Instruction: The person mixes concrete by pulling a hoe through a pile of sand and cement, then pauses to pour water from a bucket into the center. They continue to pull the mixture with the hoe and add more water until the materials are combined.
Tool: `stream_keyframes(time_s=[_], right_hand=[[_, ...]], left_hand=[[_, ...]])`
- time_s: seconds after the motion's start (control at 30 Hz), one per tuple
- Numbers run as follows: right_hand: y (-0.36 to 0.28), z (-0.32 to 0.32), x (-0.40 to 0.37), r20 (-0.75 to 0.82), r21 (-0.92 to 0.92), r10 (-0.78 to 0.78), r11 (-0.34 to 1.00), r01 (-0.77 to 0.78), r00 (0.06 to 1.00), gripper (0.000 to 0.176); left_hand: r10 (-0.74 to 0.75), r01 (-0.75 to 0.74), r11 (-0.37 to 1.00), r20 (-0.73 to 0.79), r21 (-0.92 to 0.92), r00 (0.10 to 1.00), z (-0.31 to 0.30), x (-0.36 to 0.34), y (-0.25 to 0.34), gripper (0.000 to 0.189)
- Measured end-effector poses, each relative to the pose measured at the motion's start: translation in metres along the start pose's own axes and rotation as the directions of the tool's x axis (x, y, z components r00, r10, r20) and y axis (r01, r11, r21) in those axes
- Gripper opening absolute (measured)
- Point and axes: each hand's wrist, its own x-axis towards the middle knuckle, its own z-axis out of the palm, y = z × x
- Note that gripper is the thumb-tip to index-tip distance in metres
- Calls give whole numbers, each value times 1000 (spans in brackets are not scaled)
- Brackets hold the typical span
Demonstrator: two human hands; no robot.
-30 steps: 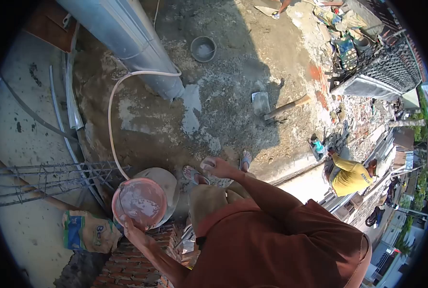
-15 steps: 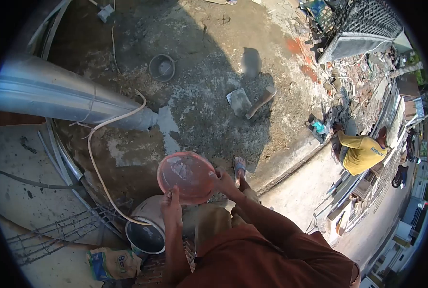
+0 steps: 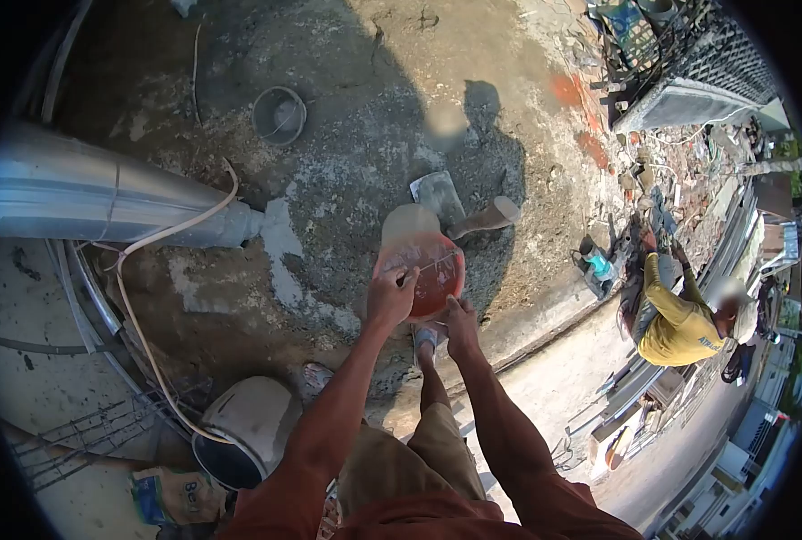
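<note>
Both of my hands grip the rim of a red plastic basin (image 3: 437,281). My left hand (image 3: 392,295) holds its left edge and my right hand (image 3: 460,326) its near right edge, fingers closed on both. The basin is tipped away from me, its wet inside showing. A pale, blurred sheet of what looks like water (image 3: 410,223) spreads beyond its far rim. Just past it, a hoe with a flat metal blade (image 3: 439,195) and a thick wooden handle (image 3: 484,219) lies on the rough, damp grey ground.
A bucket (image 3: 279,116) stands farther off. Left are a shiny metal-wrapped column (image 3: 122,191), a hose (image 3: 140,333), a large tipped drum (image 3: 261,414), rebar (image 3: 68,441) and a bag (image 3: 180,497). Right, a person in a yellow shirt (image 3: 684,315) crouches near a turquoise tool (image 3: 599,265) and rubble.
The basin has moved forward and right, away from my body, and tipped over. A pale sheet now leaves its far rim. My left hand has shifted along with it.
</note>
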Motion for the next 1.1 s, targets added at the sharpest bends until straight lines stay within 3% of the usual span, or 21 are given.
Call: stream_keyframes(time_s=[0.2, 0.3, 0.37, 0.4, 0.47, 0.5, 0.57, 0.63, 0.67, 0.7, 0.73, 0.77, 0.8, 0.83, 0.87, 0.93, 0.97, 1.03, 1.07, 1.1], right_hand=[[-28, 5, 9, -35, 62, -38, 997, 40, 999, 28], [-32, 13, 8, -32, 52, -38, 998, 40, 999, 24], [-31, 21, 4, -57, 36, -37, 999, 39, 998, 22], [-33, 27, 3, -52, 59, -78, 995, 81, 996, 20], [-30, 31, 4, -58, 82, -125, 988, 129, 991, 19], [-25, 33, 6, -28, 69, -151, 986, 153, 988, 18], [-19, 42, 9, 10, 64, -190, 980, 189, 982, 19], [-21, 51, 6, -27, -218, -235, 950, 224, 972, 22], [-25, 57, 1, -30, -223, -239, 948, 227, 971, 22], [-30, 65, -6, -1, -354, -299, 893, 279, 954, 23], [-33, 72, -14, 37, -478, -348, 817, 322, 937, 25], [-37, 78, -22, 42, -484, -348, 813, 324, 937, 25], [-40, 86, -30, 82, -644, -428, 667, 376, 900, 25], [-41, 91, -37, 140, -772, -495, 488, 407, 857, 26], [-39, 96, -42, 149, -773, -495, 481, 413, 856, 26], [-33, 105, -58, 219, -874, -577, 243, 421, 787, 30], [-31, 107, -70, 231, -871, -581, 234, 432, 781, 30], [-33, 108, -94, 223, -886, -572, 219, 409, 790, 26], [-26, 101, -96, 247, -836, -564, 286, 467, 788, 25], [-16, 90, -93, 281, -779, -551, 347, 522, 786, 24]], left_hand=[[-101, 111, 986, 85, -122, 991, 29, 29, -4, 38], [-60, 53, 977, -30, -204, 998, 36, 34, -15, 36], [-117, 103, 895, -6, -435, 993, 36, 35, -22, 38], [-108, 98, 895, 3, -435, 994, 36, 37, -25, 38], [-128, 106, 764, 12, -637, 992, 31, 37, -29, 32], [-120, 103, 764, 16, -637, 993, 27, 35, -29, 32], [-110, 116, 634, 59, -764, 992, 11, 31, -29, 29], [-130, 114, 577, 47, -808, 990, 12, 39, -54, 30], [-166, 131, 514, 52, -848, 985, 14, 39, -64, 31], [-167, 133, 507, 55, -851, 984, 12, 36, -68, 31], [-228, 165, 408, 74, -898, 971, 9, 32, -73, 31], [-283, 183, 304, 95, -935, 954, 6, 29, -79, 30], [-286, 179, 298, 91, -937, 954, 4, 25, -86, 30], [-278, 198, 187, 141, -962, 950, 1, 19, -94, 30], [-263, 213, 74, 187, -974, 946, 1, 12, -102, 30], [-276, 208, -3, 201, -978, 940, 0, -6, -115, 31], [-281, 206, -74, 218, -976, 935, -4, -17, -118, 31], [-300, 163, -70, 177, -984, 938, -19, -43, -117, 31], [-327, 133, -64, 146, -989, 934, -28, -54, -115, 31], [-328, 81, 56, 59, -995, 943, -42, -67, -106, 31]])
